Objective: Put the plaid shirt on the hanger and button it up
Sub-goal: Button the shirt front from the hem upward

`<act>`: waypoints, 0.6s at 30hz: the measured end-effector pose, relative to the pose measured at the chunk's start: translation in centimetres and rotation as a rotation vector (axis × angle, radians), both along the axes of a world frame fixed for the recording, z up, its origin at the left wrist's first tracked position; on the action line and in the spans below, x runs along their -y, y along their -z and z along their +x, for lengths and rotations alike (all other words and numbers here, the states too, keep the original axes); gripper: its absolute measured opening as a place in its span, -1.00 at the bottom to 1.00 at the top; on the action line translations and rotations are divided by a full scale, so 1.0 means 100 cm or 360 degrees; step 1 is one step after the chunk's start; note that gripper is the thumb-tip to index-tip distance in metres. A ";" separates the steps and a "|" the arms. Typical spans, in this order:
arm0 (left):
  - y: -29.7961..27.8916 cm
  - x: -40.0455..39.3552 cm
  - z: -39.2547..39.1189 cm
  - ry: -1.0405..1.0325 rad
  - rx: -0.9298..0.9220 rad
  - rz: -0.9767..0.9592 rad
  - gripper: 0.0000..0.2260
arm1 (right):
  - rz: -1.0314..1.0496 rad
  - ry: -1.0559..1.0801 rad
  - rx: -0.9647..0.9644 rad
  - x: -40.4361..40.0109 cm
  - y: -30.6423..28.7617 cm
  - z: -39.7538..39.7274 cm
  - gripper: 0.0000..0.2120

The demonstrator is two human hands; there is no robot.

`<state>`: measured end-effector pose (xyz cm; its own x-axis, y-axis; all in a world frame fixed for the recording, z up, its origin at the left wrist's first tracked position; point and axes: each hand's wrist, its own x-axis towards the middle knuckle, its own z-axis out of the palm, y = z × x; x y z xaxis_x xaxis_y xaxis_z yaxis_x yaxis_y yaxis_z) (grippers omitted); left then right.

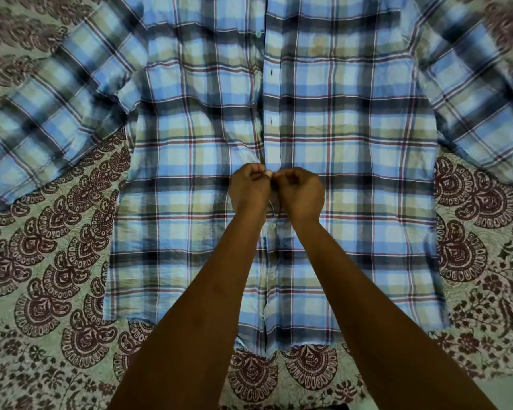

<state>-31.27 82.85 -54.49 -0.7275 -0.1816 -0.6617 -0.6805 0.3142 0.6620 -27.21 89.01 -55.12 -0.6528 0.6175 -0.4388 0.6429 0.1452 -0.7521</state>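
Observation:
The blue, green and dark plaid shirt (353, 161) lies flat, front up, hem toward me, sleeves spread to both sides. My left hand (249, 187) and my right hand (302, 192) meet at the front placket in the shirt's middle. Both have curled fingers and pinch the placket edges together at one spot. Above the hands the placket gapes slightly, with a pale button (258, 34) and dark buttonholes (271, 73) showing. Below the hands the front edges lie together. No hanger shows; the collar is out of view.
Under the shirt lies a pale green bedsheet (57, 276) printed with maroon paisley motifs, spreading out on every side. My forearms cross the lower part of the shirt.

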 end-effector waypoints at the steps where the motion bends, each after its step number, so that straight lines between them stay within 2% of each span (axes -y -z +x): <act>1: 0.001 0.001 0.001 0.0011 -0.0008 0.0028 -0.92 | -0.0036 0.0013 0.0043 -0.002 0.000 -0.002 -0.89; 9: 0.007 0.007 0.000 0.0150 -0.0061 0.0014 -0.90 | 0.0066 -0.0108 0.0144 -0.008 0.000 -0.005 -0.87; 11: 0.005 0.008 -0.002 0.0287 -0.0139 -0.0121 -0.91 | 0.0103 -0.0145 0.0176 -0.008 0.000 -0.006 -0.86; 15: -0.005 0.004 0.001 0.0640 -0.0415 -0.0592 -0.84 | 0.0232 -0.0295 0.0193 -0.004 -0.002 -0.008 -0.84; 18: -0.004 0.006 0.003 0.0692 -0.0466 -0.0646 -0.87 | 0.0161 -0.0348 0.0196 -0.012 -0.003 -0.010 -0.86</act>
<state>-31.00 82.26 -54.05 -0.9301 -0.0242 -0.3666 -0.2457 0.7830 0.5715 -28.19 90.24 -54.84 -0.7212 0.5124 -0.4662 0.6736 0.3615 -0.6447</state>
